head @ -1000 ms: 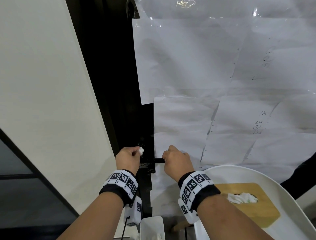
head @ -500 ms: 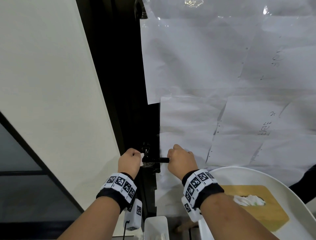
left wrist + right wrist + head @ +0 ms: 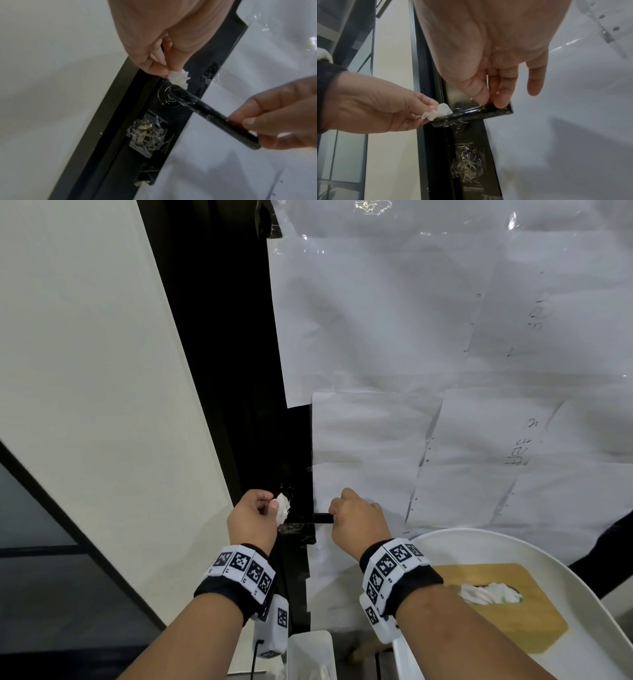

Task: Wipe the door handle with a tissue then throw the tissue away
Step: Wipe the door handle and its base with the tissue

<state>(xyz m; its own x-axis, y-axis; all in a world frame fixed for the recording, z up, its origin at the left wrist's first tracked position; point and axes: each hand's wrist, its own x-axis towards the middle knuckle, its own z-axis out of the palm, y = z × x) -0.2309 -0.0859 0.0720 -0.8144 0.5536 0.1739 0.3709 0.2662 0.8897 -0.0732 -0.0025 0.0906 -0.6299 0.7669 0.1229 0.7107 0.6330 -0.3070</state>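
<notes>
A black lever door handle [image 3: 310, 518] [image 3: 211, 113] [image 3: 477, 114] sticks out from a dark door frame. My left hand [image 3: 255, 517] [image 3: 159, 67] [image 3: 388, 108] pinches a small wad of white tissue [image 3: 283, 505] [image 3: 179, 79] [image 3: 439, 111] and presses it on the handle's pivot end. My right hand [image 3: 356, 520] [image 3: 267, 119] [image 3: 489, 100] pinches the handle's free end between thumb and fingers. The door [image 3: 445, 371] is covered with taped white paper sheets.
A white round tray [image 3: 589, 594] at lower right holds a wooden tissue box [image 3: 534, 628] with a tissue [image 3: 489, 594] sticking out. A small white bin [image 3: 310, 655] stands below the handle. Crumpled clear tape [image 3: 147, 136] covers the lock under the handle. A pale wall [image 3: 85, 371] is at left.
The left hand's tissue has shifted slightly along the pivot end of the handle. The right hand keeps its hold on the free end. The head view has moved a little.
</notes>
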